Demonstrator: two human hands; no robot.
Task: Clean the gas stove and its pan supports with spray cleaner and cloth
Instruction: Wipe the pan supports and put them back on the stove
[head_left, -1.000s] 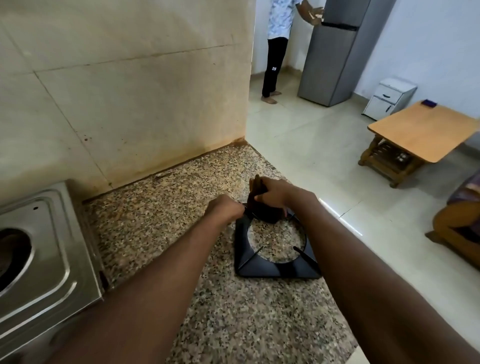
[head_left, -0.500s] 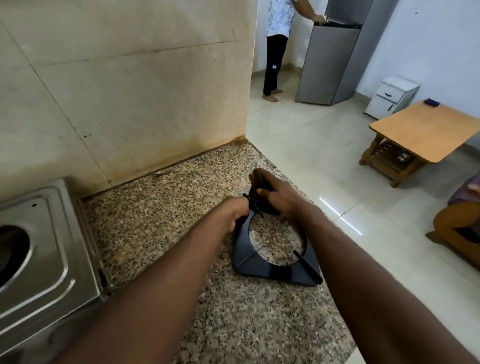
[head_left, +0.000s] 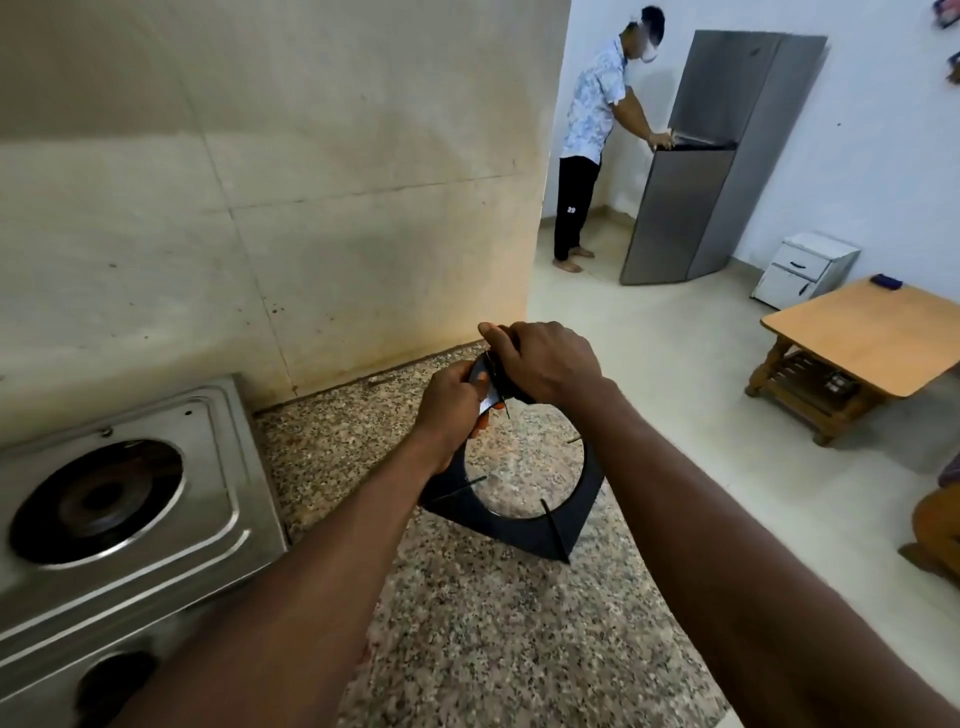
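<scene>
Currently the pan support (head_left: 524, 527) stands tilted on the worktop (head_left: 493, 649), my left hand (head_left: 449, 410) gripping its raised corner and my right hand (head_left: 545, 364) clutching a dark cloth (head_left: 519, 393) against it; the stove (head_left: 218, 457) alongside, I judge, awaits wiping.

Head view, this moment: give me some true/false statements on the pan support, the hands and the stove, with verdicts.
1. The pan support lies flat on the counter. False: it is tilted, with its far edge held up and its near edge on the granite.
2. The left hand and the right hand both grip its far edge. True.
3. The stove's large burner carries a pan support. False: that burner is bare.
4. A second person stands at the grey refrigerator. True.
</scene>
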